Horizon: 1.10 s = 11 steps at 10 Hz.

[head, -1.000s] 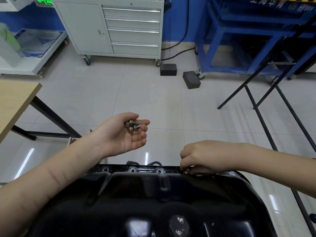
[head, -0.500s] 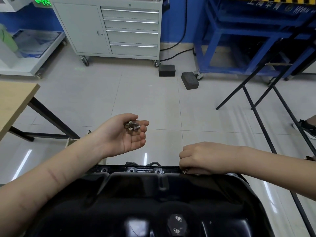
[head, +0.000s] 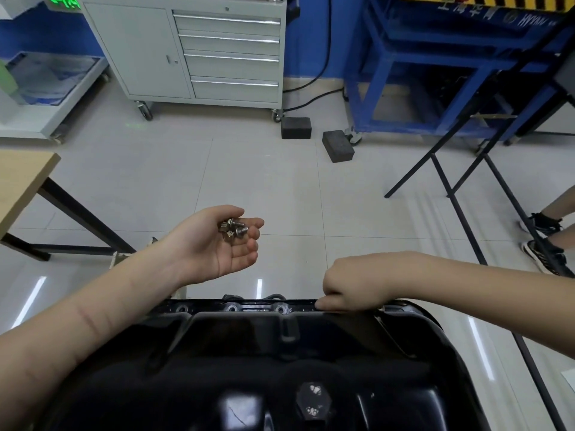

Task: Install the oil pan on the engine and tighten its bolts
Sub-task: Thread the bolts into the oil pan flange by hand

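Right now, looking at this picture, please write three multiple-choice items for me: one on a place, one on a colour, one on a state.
1. Where do the loose bolts lie?
A. On the wooden table
B. In the palm of the left hand
C. On the floor

2. What colour is the oil pan?
A. Black
B. Blue
C. Silver

3. What is the right hand doing?
A. It hangs open in the air
B. It holds a wrench
C. Its curled fingers press down at the far flange of the pan

Answers: 1 B, the bolts rest in a small heap on the cupped, upturned palm. 2 A, the pan is glossy black all over. 3 C, the fingertips meet the far rim to the right of three bolt holes; what they pinch is hidden.
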### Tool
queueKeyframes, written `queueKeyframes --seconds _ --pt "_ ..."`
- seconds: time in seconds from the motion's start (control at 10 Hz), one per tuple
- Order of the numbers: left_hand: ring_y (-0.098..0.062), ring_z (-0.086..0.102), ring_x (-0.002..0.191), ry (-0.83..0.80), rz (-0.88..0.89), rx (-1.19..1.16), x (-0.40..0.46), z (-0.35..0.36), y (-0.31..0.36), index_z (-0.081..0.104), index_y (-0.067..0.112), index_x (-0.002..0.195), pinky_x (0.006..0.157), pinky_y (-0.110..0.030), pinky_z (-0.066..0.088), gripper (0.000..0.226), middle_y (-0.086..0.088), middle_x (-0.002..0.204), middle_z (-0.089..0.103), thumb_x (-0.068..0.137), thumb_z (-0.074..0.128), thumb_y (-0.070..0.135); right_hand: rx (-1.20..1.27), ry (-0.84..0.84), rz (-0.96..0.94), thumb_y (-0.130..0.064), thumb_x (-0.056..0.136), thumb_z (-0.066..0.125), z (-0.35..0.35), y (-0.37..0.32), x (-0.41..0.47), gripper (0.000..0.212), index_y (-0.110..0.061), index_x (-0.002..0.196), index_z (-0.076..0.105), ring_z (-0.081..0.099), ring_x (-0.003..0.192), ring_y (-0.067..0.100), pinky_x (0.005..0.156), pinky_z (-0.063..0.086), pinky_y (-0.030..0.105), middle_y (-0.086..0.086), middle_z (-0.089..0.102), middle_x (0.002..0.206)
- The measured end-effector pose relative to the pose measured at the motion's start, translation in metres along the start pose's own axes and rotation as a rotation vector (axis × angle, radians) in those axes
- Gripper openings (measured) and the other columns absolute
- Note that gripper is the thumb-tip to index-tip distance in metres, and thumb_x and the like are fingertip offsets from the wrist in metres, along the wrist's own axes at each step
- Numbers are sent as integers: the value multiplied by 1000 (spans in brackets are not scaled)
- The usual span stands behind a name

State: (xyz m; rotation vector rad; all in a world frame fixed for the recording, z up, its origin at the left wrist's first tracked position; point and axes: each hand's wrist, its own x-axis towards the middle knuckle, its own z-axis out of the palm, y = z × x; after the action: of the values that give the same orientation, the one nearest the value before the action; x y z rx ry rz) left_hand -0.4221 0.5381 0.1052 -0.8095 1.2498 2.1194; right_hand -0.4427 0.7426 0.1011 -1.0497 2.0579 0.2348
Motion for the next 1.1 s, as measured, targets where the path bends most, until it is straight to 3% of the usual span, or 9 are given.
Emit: queueKeyframes --seconds 0.1,0.2,0.3,0.6,0.9,1.0,1.1 --pt "-15 52 38 -2 0 -1 0 0 0 59 3 75 42 -22 49 30 -3 51 55 91 41 21 -46 -26 25 -31 97 39 -4 -6 5 45 -11 57 37 41 51 18 45 28 26 3 42 56" --pt "-15 52 38 -4 3 -4 0 0 1 59 3 75 43 -22 50 30 -3 51 55 91 41 21 -30 -46 47 -24 94 43 -7 -10 9 44 -10 53 35 47 51 26 43 30 23 3 43 46" --pt "-15 52 38 -2 9 -10 0 0 1 59 3 74 43 -22 50 31 -3 50 55 91 40 21 54 -81 95 -17 89 49 -8 -10 15 42 -9 49 38 50 42 23 43 36 21 -2 37 22" --pt "-15 52 37 3 14 -24 -1 1 2 60 3 73 42 -22 49 32 -3 50 55 91 40 21 159 -113 231 -6 82 54 -10 -15 20 35 -9 49 43 45 36 17 36 35 17 -2 38 26" --pt "-15 52 37 2 17 -34 -2 2 2 60 2 74 42 -22 49 31 -3 50 55 91 41 20 74 -104 245 -12 89 42 -8 -20 15 33 -8 56 41 41 46 19 40 28 20 7 43 54" --pt "-15 52 37 2 14 -32 -3 2 2 60 2 75 42 -22 49 31 -3 50 55 91 41 20 94 -107 252 -15 91 42 -9 -20 13 36 -8 56 40 41 45 19 41 28 20 6 43 52" --pt "-15 52 37 6 10 -20 -4 2 3 59 3 76 42 -22 49 30 -3 50 55 91 40 20 108 -107 269 -27 90 47 -10 -19 11 43 -10 51 40 40 40 18 41 28 20 -1 39 29"
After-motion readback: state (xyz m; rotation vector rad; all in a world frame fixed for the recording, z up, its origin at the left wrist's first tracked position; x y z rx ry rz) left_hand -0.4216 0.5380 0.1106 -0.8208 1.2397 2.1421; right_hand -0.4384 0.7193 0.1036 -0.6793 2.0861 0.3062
